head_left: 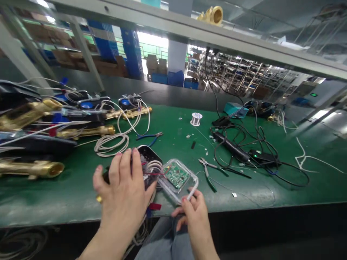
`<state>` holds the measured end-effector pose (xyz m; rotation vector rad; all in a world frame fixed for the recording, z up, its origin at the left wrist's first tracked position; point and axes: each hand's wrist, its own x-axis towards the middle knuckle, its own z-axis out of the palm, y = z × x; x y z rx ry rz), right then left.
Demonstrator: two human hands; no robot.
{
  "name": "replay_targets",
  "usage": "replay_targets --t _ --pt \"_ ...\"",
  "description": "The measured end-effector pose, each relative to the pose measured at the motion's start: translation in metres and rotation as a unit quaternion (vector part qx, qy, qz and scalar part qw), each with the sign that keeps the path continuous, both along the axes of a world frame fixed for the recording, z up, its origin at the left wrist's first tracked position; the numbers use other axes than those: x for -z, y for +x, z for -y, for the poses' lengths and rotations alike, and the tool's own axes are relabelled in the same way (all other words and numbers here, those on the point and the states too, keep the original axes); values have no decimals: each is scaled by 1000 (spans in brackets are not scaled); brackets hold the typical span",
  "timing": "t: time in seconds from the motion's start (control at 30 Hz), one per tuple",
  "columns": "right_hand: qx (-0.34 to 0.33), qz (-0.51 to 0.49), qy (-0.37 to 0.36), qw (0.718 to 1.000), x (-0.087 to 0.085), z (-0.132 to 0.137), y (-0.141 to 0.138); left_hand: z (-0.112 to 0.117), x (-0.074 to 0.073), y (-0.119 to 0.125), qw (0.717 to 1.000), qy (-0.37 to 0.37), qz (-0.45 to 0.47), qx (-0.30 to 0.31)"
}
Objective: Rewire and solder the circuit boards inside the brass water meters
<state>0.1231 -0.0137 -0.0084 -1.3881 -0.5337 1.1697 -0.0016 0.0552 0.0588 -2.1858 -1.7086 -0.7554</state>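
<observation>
My left hand (123,186) lies over a black meter housing (148,153) near the front edge of the bench, fingers curled across it. The hand hides much of that housing. Beside it, my right hand (194,211) pinches the near corner of a clear plastic cover (193,180), thumb on top. A green circuit board (177,175) sits in the cover. Thin red and dark wires run from the board to the housing, and a grey cable (154,165) is coiled between them. A red tag (155,206) sticks out below the housing.
Brass-bodied meters (32,168) with coiled cables crowd the left. Blue-handled pliers (150,136), a solder spool (196,119), green-handled cutters (208,173) and a black soldering tool (231,147) with tangled cords lie on the green bench (244,196). A shelf beam (173,21) crosses overhead.
</observation>
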Motion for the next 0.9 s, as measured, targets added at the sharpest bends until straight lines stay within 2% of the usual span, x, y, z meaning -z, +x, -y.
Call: replay_targets --t 0.07,0.1,0.13,0.17,0.2,0.23,0.27,0.33,0.4,0.47,0.57,0.67,0.8,0.9 --pt "-90 9 -35 995 3 4 11 8 9 3 994 14 18 103" --pt "-135 52 -45 988 2 6 23 14 16 5 986 18 23 162" --pt "-164 142 -46 975 -1 6 38 19 24 7 976 20 27 216" --pt "-172 257 -43 950 -4 6 57 24 33 10 966 21 29 258" --pt "-148 393 -28 907 -7 6 79 28 41 12 957 19 28 289" --pt "-95 562 -19 821 -10 5 102 32 48 14 950 17 27 309" --pt "-55 618 -29 784 -11 3 126 34 54 17 946 15 21 324" --pt "-12 677 -54 734 -11 -3 171 36 59 21 940 15 -1 341" --pt "-15 717 -70 693 -7 -10 206 35 58 25 937 16 -24 349" --pt "-44 744 -75 663 -4 -17 228 34 56 29 936 12 -26 351" --pt "-107 767 -64 630 -4 -20 246 34 53 33 941 -6 8 339" --pt "-145 777 -65 610 -13 -11 255 35 56 33 941 -25 40 335" --pt "-110 782 -90 607 -35 16 252 37 61 26 942 -23 61 328" --pt "-79 779 -18 622 -49 33 229 37 64 24 940 -7 44 338"
